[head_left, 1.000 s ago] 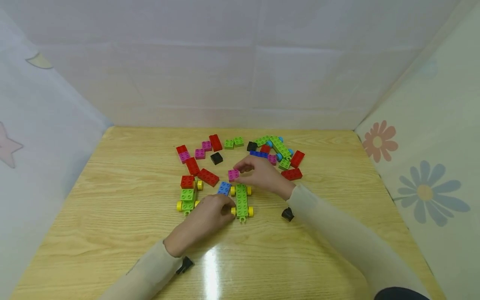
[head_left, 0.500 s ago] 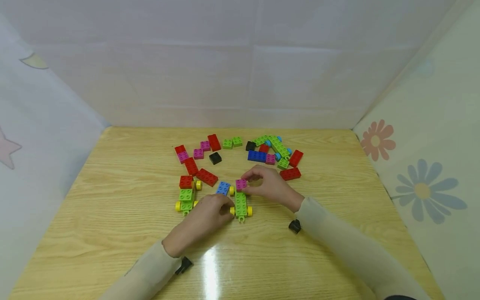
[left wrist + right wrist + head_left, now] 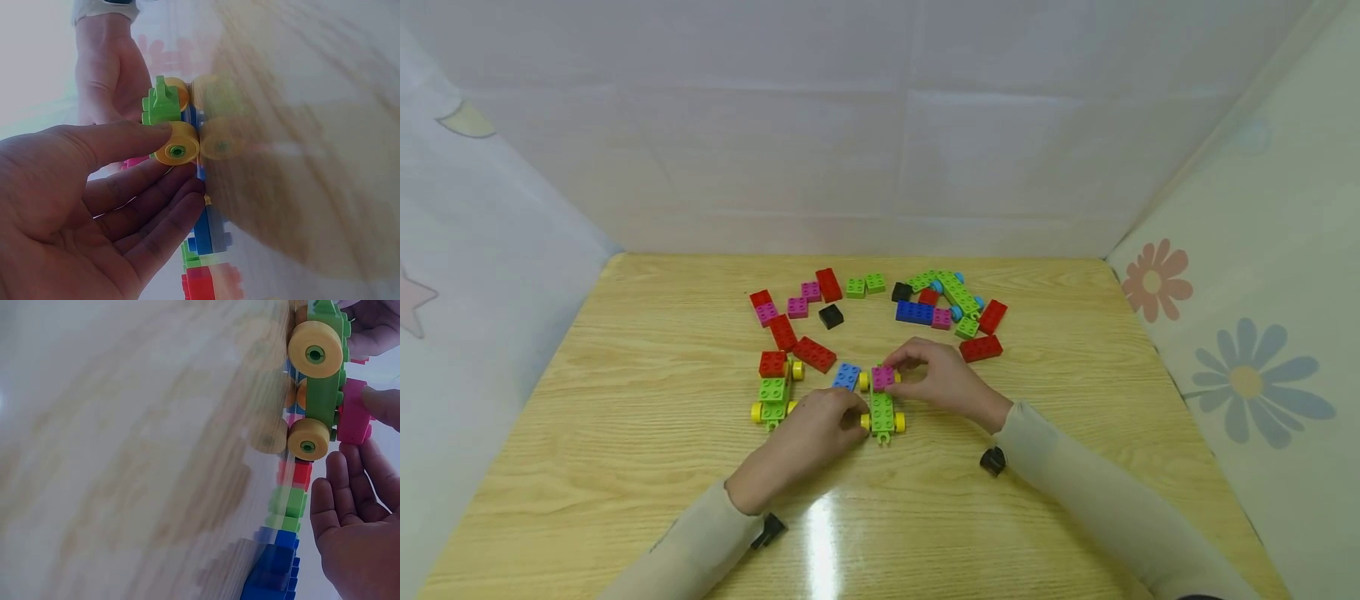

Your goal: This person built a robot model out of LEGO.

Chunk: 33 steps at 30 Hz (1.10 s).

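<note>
The table (image 3: 940,500) spreads wide, nearer than the green wheeled base (image 3: 882,414). The left hand (image 3: 820,419) pinches its near-left yellow wheel (image 3: 177,152); farther, the right hand (image 3: 943,380) pinches a pink block (image 3: 882,377) over its far part. The table's far edge (image 3: 700,256) lies well beyond it.

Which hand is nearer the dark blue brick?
Right. The right hand is in front of the dark blue brick, slightly right; the left hand is farther off, to the left, at a yellow wheel.

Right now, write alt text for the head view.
A person's right hand pinches a pink block over a green toy car with yellow wheels, which the left hand holds. Other colorful blocks lie nearby on a wooden table.
</note>
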Tool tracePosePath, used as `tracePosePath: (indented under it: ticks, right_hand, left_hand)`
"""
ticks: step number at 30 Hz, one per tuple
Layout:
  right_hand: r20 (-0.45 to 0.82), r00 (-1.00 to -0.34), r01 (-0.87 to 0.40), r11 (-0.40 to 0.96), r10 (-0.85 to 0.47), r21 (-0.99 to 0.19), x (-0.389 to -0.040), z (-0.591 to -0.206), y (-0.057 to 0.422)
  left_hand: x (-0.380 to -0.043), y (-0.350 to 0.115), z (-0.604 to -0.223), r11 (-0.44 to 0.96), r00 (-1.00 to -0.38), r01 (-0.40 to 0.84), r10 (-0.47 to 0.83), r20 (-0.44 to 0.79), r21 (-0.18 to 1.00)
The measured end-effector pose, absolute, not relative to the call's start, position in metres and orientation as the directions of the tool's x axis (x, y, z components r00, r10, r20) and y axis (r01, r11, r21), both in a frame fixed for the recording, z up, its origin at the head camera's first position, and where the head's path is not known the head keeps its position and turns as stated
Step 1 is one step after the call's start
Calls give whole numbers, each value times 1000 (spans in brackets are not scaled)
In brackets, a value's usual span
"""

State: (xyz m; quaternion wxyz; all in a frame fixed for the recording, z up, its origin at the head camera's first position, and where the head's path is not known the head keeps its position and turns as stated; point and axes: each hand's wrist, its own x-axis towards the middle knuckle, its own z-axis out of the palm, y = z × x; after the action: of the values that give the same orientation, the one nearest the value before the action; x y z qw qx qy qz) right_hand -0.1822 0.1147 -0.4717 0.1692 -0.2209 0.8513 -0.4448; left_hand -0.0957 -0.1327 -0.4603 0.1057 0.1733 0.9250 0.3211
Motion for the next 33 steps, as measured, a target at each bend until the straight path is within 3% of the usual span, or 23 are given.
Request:
tracePosePath:
  ticks: [33]
  right_hand:
    - [-59, -822, -357, 593, -567, -721, -178, -464, 105]
  left_hand:
    - [-95, -133, -457, 730, -920, 243, 383, -88, 639]
